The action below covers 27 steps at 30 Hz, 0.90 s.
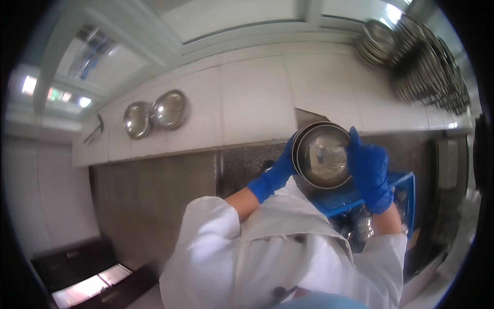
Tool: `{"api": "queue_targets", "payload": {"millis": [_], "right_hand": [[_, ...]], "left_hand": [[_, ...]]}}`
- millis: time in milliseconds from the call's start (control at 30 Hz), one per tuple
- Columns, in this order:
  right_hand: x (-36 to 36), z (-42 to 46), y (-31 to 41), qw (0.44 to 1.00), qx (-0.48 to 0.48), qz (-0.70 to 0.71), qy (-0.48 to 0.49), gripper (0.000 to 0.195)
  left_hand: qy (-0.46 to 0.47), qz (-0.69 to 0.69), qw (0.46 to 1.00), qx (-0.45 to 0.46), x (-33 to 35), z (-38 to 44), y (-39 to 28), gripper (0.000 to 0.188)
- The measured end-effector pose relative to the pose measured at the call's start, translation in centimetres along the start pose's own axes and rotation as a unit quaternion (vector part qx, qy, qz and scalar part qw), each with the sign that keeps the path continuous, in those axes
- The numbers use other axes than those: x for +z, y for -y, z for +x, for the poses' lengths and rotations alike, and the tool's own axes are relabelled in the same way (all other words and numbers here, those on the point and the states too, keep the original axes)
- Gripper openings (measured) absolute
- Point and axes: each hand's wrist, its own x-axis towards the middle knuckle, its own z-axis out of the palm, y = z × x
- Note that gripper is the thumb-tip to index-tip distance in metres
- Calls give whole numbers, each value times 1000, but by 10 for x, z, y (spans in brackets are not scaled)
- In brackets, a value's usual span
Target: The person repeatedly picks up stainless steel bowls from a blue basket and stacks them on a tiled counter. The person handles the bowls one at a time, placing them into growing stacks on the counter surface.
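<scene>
Both hands wear blue gloves and hold a small stack of round, shiny stainless-steel bowls (323, 156) in front of my chest. At least two rims show, one behind the other. My left hand (281, 170) grips the stack's left side, its fingers partly hidden behind the bowls. On the right side, my right hand (368, 168) presses against the rim with the thumb pointing up. Below the bowls, partly covered by my right arm, is a blue plastic crate (411, 204) with shiny items inside that I cannot make out.
A white tiled ledge (254, 96) runs under the windows. Two short stacks of metal bowls (170, 109) stand at its left, beside a dark thin tool (99, 125). Many nested metal dishes (424, 73) and another stack (376, 42) crowd its right end.
</scene>
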Motion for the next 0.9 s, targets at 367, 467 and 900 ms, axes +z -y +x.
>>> {"api": "queue_targets", "payload": {"millis": [367,467,900], "right_hand": [[-14,301,245,642,-17,720,262,36],[26,330,288,635,-52,726,258,51],[46,103,-69,563,348,748,49,61]], "left_hand": [[-202,91,973,68,-129,-33,-61,57],[-193,-6,981,28,-144,-10,-45,60],[42,79,985,-147,-38,171,-106,57]]}}
